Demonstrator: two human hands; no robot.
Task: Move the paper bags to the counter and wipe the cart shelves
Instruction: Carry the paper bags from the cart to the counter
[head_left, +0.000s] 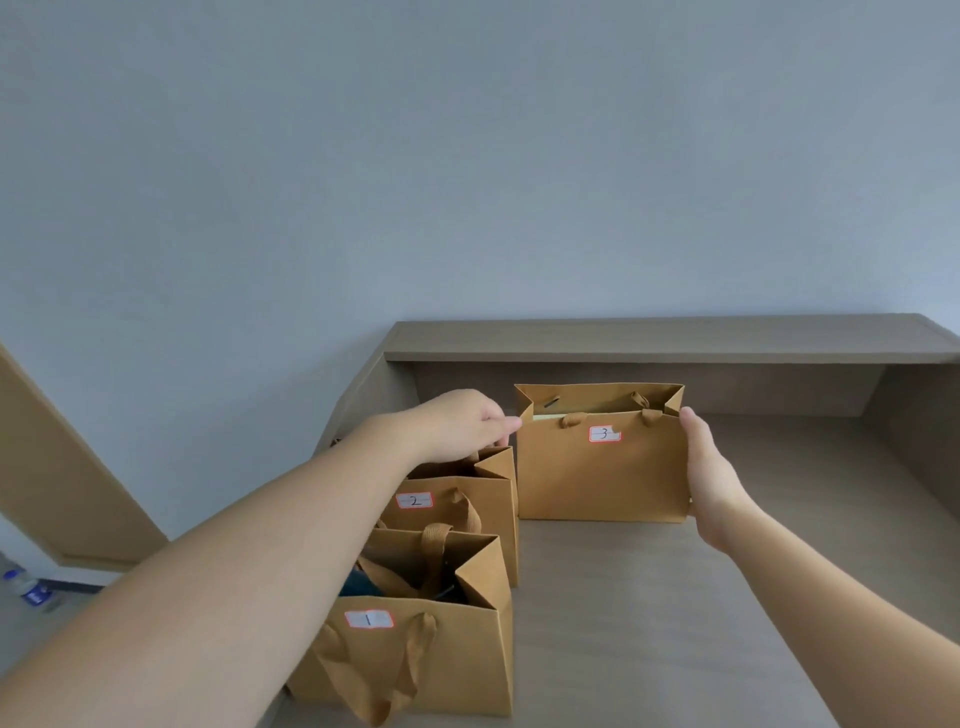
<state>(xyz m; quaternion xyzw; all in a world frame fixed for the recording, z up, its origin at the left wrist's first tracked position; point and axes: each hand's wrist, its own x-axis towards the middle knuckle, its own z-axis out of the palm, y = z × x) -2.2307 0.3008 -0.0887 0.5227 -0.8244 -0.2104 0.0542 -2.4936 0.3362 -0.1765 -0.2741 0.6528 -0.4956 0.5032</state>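
You have three paper bags standing on the desk (649, 597), so the moving half of the job looks close to done, as far as this view tells. Take the bag marked 3 (602, 467) as your landmark: it stands upright near the back of the desk, just in front of the raised ledge (670, 340). Your right hand (714, 473) lies flat and open against its right side wall, thumb up by the top corner, and your left hand (467, 423) reaches to its top left corner with the fingertips touching the rim. Whether those fingers pinch the paper or only rest on it, you cannot tell from here. Together your hands bracket the bag, steadying or squaring it in place. The bag marked 2 (457, 506) stands just left of and nearer to you than bag 3, almost touching it, and the bag marked 1 (415, 660) stands nearer still, right against bag 2, with dark items inside it and its handles flopped forward. What is left, by my judgement, is to let go of bag 3 and then wipe the cart shelves. Neither the cart nor a cloth shows in this view, so nothing says the wiping has begun, or whether more bags wait.
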